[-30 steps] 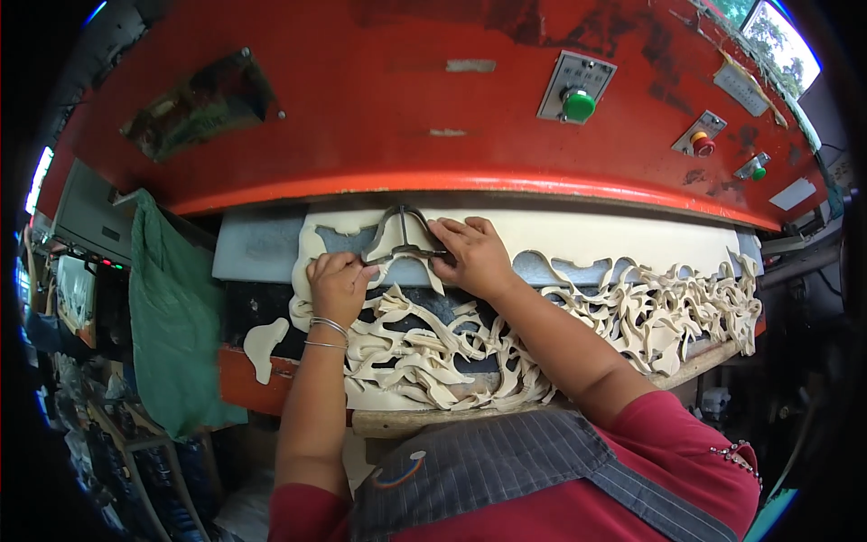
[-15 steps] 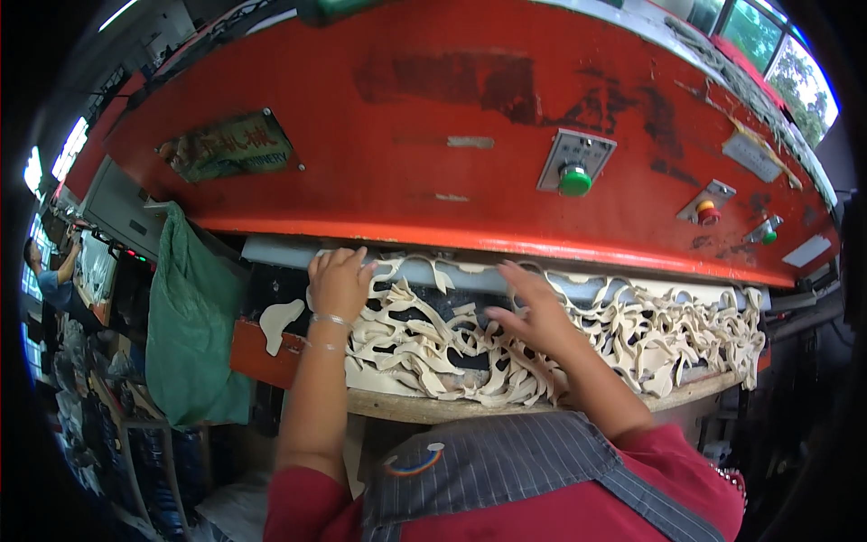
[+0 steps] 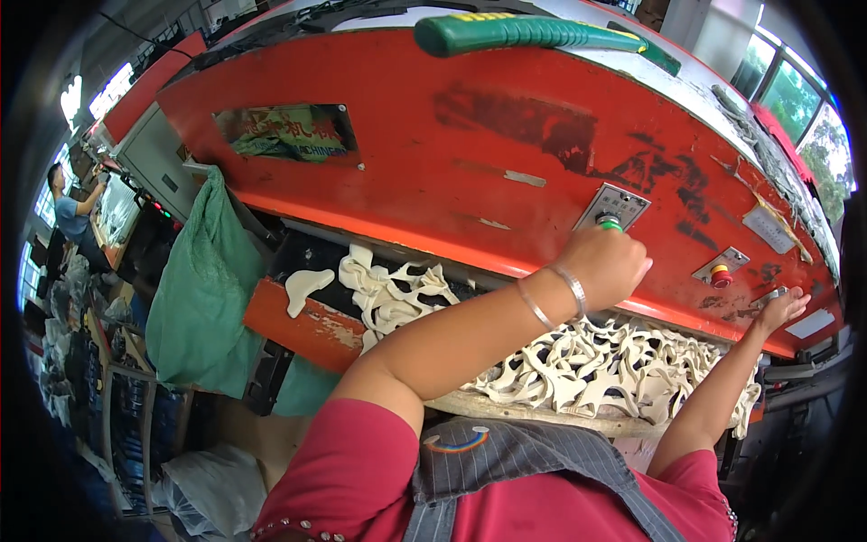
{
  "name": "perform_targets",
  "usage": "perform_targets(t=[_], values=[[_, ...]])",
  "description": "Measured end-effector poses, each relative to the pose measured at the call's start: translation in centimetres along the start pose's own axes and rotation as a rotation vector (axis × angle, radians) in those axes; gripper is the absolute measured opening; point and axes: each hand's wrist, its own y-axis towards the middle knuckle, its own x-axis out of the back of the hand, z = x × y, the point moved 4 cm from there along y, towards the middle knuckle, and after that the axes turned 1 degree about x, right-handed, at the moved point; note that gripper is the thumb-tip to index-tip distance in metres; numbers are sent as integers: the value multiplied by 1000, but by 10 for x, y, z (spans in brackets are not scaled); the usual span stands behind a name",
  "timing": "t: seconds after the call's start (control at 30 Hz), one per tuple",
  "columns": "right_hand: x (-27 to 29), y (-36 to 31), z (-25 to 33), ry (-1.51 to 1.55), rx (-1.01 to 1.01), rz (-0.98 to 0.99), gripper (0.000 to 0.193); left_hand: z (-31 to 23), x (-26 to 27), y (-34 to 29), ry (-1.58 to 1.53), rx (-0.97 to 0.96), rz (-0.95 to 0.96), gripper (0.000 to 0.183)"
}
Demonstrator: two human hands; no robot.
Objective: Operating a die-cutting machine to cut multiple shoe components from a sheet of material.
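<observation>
So, on the head cam, the only feed I'm watching from way over on my end, both of my hands are sitting at the controls of a red machine panel [image 3: 406, 181]. My left hand [image 3: 610, 262] is curling into a loose fist right up against the green push button [image 3: 610, 222] on its metal plate [image 3: 629, 204]; whether it's pressing it down, I can't tell. Two bangles [image 3: 574, 287] are circling that wrist. My right hand [image 3: 784, 310] is resting farther right at a small switch plate [image 3: 766, 297], fingers extended and apart, mostly hiding it. Between the hands, a red mushroom button [image 3: 721, 277] with a yellow collar is sticking out, untouched.

Below my arms, a tangle of cream sheet offcuts [image 3: 623, 366] is lying along the bed behind a wooden rail [image 3: 533, 414]. One lone cream cutout [image 3: 307, 288] is sitting off to the left, near a hanging green cloth [image 3: 203, 303]. Up top, a green-handled tool [image 3: 533, 34] is lying on the machine.
</observation>
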Motion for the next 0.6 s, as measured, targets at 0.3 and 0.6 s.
perform_targets(t=[0.3, 0.6], values=[[95, -53, 92, 470, -145, 350, 46, 48, 14, -248, 10, 577, 116, 23], [97, -220, 376, 1067, 284, 924, 30, 24, 11, -289, 264, 613, 0, 18]])
